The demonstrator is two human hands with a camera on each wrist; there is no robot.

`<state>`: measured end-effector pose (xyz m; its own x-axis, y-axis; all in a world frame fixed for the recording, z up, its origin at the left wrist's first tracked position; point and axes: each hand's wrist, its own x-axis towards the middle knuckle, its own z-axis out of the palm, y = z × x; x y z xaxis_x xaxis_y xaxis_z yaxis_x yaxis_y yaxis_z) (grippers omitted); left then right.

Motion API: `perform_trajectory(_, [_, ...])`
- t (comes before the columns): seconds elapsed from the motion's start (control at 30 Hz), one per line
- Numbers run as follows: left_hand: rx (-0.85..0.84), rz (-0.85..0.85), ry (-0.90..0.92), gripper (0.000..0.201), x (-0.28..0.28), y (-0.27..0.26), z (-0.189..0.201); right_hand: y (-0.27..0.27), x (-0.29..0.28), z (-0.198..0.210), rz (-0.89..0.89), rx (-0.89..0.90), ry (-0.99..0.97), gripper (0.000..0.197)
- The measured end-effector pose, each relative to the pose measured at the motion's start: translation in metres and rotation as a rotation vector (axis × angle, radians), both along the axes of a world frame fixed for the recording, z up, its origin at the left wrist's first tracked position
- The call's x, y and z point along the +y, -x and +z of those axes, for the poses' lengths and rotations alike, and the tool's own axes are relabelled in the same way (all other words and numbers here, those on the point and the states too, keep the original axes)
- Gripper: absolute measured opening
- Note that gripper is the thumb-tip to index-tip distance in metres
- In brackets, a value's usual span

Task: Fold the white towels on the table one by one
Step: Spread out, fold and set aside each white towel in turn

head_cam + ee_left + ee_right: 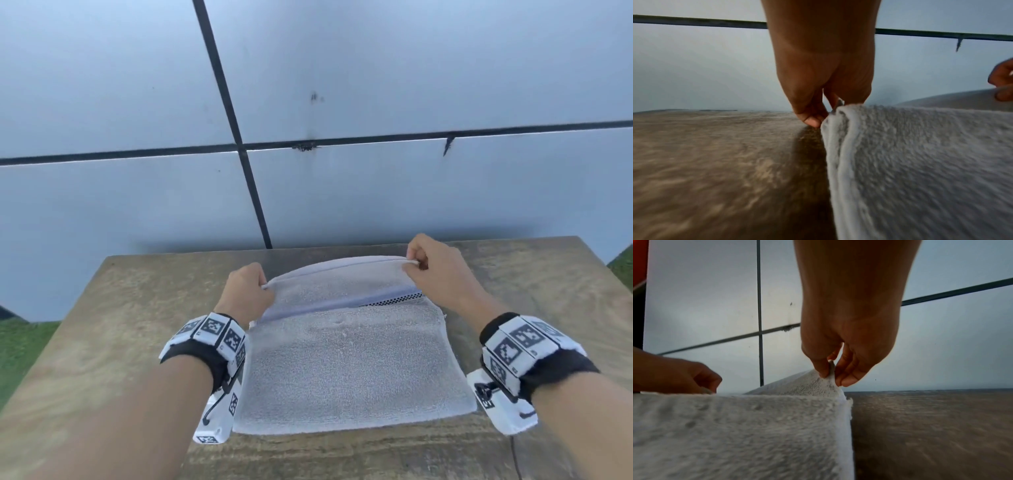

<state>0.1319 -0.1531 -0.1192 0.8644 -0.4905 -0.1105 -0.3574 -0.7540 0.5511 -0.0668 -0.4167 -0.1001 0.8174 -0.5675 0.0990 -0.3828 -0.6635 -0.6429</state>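
Item: one white towel point(349, 370), lying flat mid-table point(102, 342), its far edge lifted off the top. My left hand point(245, 291) pinches the far left corner, my right hand point(433, 265) the far right. Advice: keep that edge taut and level, then lay it square on the near edge.

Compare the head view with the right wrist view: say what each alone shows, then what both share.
Head view only: the whole white towel spread on the wooden table, its far edge lifted, and the marker-covered wristbands. Right wrist view only: the right hand from underneath, thumb and fingertips pinching the towel corner, plus a red strip at far left. Both: the left hand, towel, table, tiled wall.
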Motion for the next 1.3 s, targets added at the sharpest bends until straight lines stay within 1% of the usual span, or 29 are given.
perform_trajectory(0.03, [0.005, 0.018, -0.04, 0.016, 0.005, 0.007, 0.003, 0.008, 0.009, 0.006, 0.029, -0.039, -0.019, 0.017])
perform_trajectory(0.07, [-0.015, 0.025, -0.099, 0.01, 0.008, 0.017, 0.008, 0.017, 0.02, 0.012, 0.059, -0.062, -0.03, 0.018])
perform_trajectory(0.1, [-0.048, 0.017, -0.143, 0.009, 0.012, 0.026, 0.012, 0.025, 0.03, 0.017, 0.082, -0.08, -0.039, 0.018])
perform_trajectory(0.13, [-0.089, -0.012, -0.156, 0.022, 0.014, 0.037, 0.015, 0.033, 0.041, 0.023, 0.098, -0.097, -0.046, 0.017])
perform_trajectory(0.17, [-0.125, -0.073, -0.117, 0.034, 0.014, 0.051, 0.02, 0.041, 0.051, 0.028, 0.111, -0.12, -0.053, 0.016])
perform_trajectory(0.2, [-0.167, -0.157, -0.046, 0.042, 0.014, 0.068, 0.026, 0.049, 0.062, 0.032, 0.121, -0.147, -0.062, 0.015])
perform_trajectory(0.23, [-0.21, -0.259, 0.042, 0.045, 0.013, 0.087, 0.032, 0.058, 0.073, 0.037, 0.129, -0.175, -0.071, 0.013])
perform_trajectory(0.3, [-0.251, -0.455, 0.223, 0.042, 0.01, 0.126, 0.042, 0.073, 0.093, 0.045, 0.138, -0.227, -0.099, 0.012])
perform_trajectory(0.37, [-0.272, -0.549, 0.356, 0.035, 0.009, 0.158, 0.045, 0.087, 0.11, 0.052, 0.166, -0.253, -0.122, 0.013])
perform_trajectory(0.4, [-0.297, -0.558, 0.408, 0.031, 0.009, 0.171, 0.045, 0.093, 0.117, 0.055, 0.188, -0.258, -0.122, 0.014])
perform_trajectory(0.47, [-0.344, -0.522, 0.51, 0.021, 0.011, 0.19, 0.048, 0.106, 0.127, 0.059, 0.216, -0.267, -0.114, 0.017])
perform_trajectory(0.57, [-0.334, -0.479, 0.609, 0.01, 0.018, 0.205, 0.059, 0.122, 0.138, 0.07, 0.251, -0.269, -0.134, 0.018])
perform_trajectory(0.67, [-0.243, -0.489, 0.613, 0.008, 0.025, 0.213, 0.069, 0.135, 0.147, 0.082, 0.28, -0.256, -0.203, 0.025])
perform_trajectory(0.73, [-0.181, -0.485, 0.611, 0.007, 0.028, 0.216, 0.075, 0.14, 0.152, 0.086, 0.268, -0.284, -0.21, 0.028])
perform_trajectory(0.9, [-0.181, -0.478, 0.624, 0.007, 0.034, 0.226, 0.083, 0.149, 0.161, 0.09, 0.223, -0.368, -0.302, 0.012])
perform_trajectory(1.0, [-0.164, -0.472, 0.626, 0.005, 0.037, 0.229, 0.086, 0.152, 0.161, 0.088, 0.162, -0.406, -0.301, 0.014])
perform_trajectory(1.1, [-0.145, -0.45, 0.646, 0.003, 0.038, 0.23, 0.089, 0.152, 0.157, 0.088, 0.081, -0.414, -0.263, 0.009])
perform_trajectory(1.3, [-0.097, -0.43, 0.641, 0.006, 0.035, 0.228, 0.089, 0.15, 0.159, 0.087, 0.113, -0.409, -0.282, 0.008])
